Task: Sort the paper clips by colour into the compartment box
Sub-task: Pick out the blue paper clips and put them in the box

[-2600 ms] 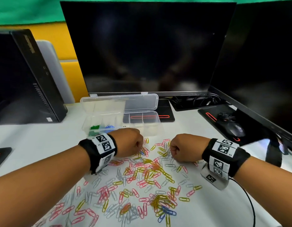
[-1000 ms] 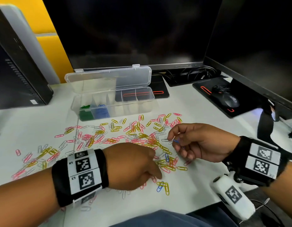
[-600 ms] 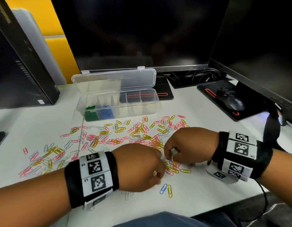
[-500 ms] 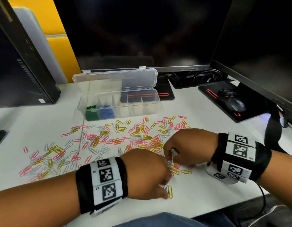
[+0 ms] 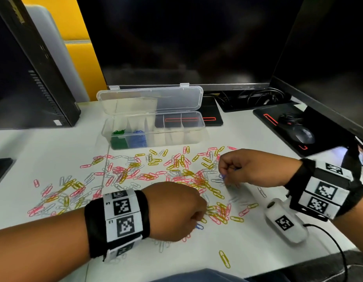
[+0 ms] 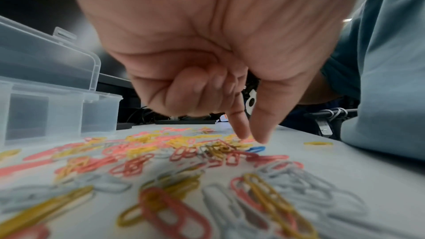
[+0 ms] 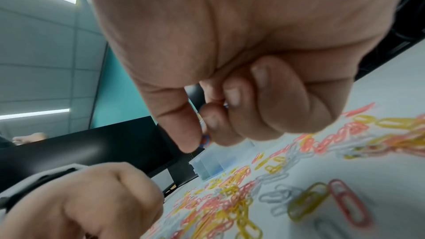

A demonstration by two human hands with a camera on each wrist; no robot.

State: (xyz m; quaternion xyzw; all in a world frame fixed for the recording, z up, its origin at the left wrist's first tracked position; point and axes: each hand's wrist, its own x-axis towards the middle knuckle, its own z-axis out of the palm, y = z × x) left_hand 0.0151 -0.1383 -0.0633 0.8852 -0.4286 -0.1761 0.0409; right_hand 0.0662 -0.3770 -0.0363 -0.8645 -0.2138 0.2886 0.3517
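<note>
White counter (image 5: 247, 247) w/ dark monitors behind; pink, yellow & white paper clips (image 5: 136, 176) scattered across the middle. Clear compartment box (image 5: 194, 137) sits open at the back, green clips (image 5: 118, 139) in the leftmost compartment, blue clips (image 5: 138, 139) in the next one. Right hand (image 5: 251, 167) above the pile, grip pinching a blue clip (image 7: 204, 140) btw thumb & index finger. Left hand (image 5: 174, 210) low over the near clips, index & thumb pointing down, tips just above a blue clip on the counter (image 6: 255, 149); other fingers curled in.
</note>
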